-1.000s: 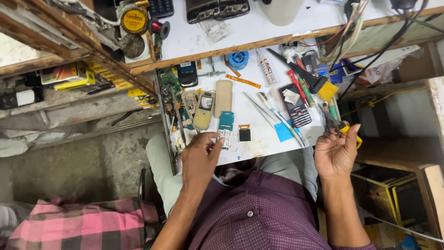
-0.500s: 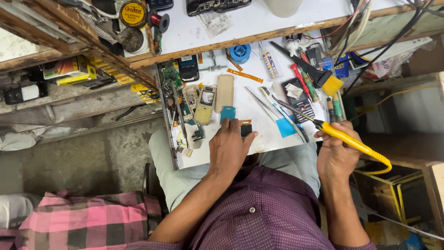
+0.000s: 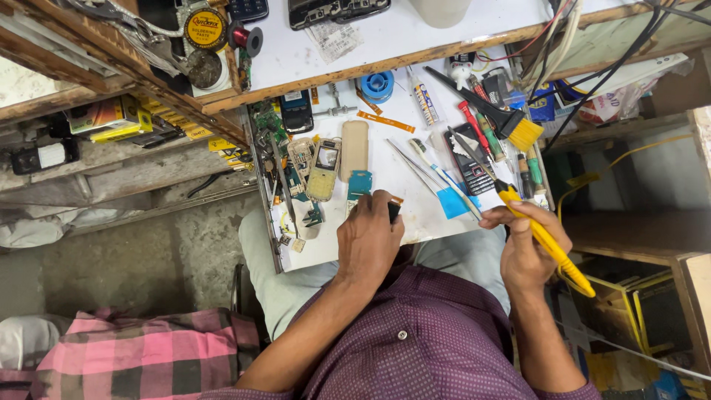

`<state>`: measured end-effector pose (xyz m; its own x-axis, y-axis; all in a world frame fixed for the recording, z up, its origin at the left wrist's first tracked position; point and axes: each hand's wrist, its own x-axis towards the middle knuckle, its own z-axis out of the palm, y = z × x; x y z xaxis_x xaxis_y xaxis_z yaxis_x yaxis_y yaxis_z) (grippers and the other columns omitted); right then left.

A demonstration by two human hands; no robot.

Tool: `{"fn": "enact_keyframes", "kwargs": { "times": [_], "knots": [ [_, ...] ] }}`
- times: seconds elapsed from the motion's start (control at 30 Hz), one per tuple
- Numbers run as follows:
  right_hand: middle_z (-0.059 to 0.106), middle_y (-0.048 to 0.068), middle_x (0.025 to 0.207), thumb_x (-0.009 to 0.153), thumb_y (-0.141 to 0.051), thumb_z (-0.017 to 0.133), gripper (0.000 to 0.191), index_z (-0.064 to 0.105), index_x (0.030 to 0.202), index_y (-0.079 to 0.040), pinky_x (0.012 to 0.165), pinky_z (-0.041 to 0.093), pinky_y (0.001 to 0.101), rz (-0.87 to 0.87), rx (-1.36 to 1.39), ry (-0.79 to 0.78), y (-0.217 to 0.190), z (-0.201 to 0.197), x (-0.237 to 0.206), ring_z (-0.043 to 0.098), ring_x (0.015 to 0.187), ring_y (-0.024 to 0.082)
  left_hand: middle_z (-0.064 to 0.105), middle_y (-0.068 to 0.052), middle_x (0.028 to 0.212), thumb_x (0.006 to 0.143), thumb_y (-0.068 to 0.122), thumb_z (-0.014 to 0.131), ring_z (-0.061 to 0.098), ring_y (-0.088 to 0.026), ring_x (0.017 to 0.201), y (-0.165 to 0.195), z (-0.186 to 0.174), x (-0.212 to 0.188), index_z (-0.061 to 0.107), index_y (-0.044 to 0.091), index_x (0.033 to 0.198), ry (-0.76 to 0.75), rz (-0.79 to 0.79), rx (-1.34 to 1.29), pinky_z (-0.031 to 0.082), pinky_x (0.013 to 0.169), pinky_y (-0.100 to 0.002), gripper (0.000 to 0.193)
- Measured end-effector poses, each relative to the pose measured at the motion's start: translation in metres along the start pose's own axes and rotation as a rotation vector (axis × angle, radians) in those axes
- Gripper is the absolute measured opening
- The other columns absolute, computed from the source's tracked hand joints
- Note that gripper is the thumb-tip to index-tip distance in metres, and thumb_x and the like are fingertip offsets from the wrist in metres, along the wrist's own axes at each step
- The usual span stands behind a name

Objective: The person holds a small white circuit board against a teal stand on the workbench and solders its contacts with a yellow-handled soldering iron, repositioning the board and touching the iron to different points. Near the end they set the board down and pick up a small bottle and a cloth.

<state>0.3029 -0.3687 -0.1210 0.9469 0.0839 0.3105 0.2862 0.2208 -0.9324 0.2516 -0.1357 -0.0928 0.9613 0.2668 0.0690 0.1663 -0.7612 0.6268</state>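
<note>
My right hand grips a yellow soldering iron, its tip slanting up and left toward the white work board. My left hand rests on the board's near edge, fingers curled over a small dark part. A teal circuit board lies just above my left fingers. Left of it lie a beige phone with a screen and a tan phone cover. A blue-tipped tool lies between my hands.
A black keypad phone, a yellow-bristled brush, a blue solder reel, screwdrivers and a glue tube crowd the board's far side. Above is a white shelf with a paste tin. Cables hang at right.
My right hand has picked up the yellow soldering iron from the right side and brought its tip toward the board. My left hand slid right along the board's near edge.
</note>
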Motion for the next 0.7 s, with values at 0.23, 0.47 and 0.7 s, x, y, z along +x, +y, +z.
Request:
{"fn": "enact_keyframes", "kwargs": {
  "times": [0.23, 0.47, 0.7],
  "knots": [
    [0.072, 0.027, 0.117, 0.114, -0.016, 0.05, 0.021, 0.053, 0.127, 0.0, 0.093, 0.063, 0.0427, 0.035, -0.215, -0.159, -0.008, 0.024, -0.008, 0.076, 0.101, 0.032, 0.075, -0.013, 0.09, 0.089, 0.01, 0.07, 0.075, -0.027, 0.075, -0.022, -0.003, -0.006, 0.071, 0.003, 0.103, 0.068, -0.073, -0.165, 0.06, 0.067, -0.038, 0.015],
    [0.068, 0.024, 0.124, 0.097, 0.005, 0.067, 0.032, 0.049, 0.124, 0.001, 0.091, 0.061, 0.0346, 0.114, -0.305, -0.169, -0.005, 0.073, -0.01, 0.073, 0.108, 0.027, 0.074, -0.014, 0.099, 0.1, 0.011, 0.063, 0.077, -0.019, 0.084, -0.039, 0.011, -0.012, 0.065, -0.005, 0.11, -0.181, -0.392, -1.172, 0.063, 0.067, -0.028, 0.019],
    [0.067, 0.017, 0.122, 0.095, 0.007, 0.07, 0.038, 0.048, 0.126, 0.0, 0.091, 0.062, 0.03, 0.176, -0.161, -0.175, -0.001, 0.098, -0.015, 0.073, 0.11, 0.022, 0.075, -0.015, 0.103, 0.101, 0.014, 0.063, 0.077, -0.019, 0.088, -0.036, 0.01, -0.018, 0.064, -0.006, 0.114, -0.238, -0.35, -1.248, 0.064, 0.071, -0.028, 0.024]
  ]
}}
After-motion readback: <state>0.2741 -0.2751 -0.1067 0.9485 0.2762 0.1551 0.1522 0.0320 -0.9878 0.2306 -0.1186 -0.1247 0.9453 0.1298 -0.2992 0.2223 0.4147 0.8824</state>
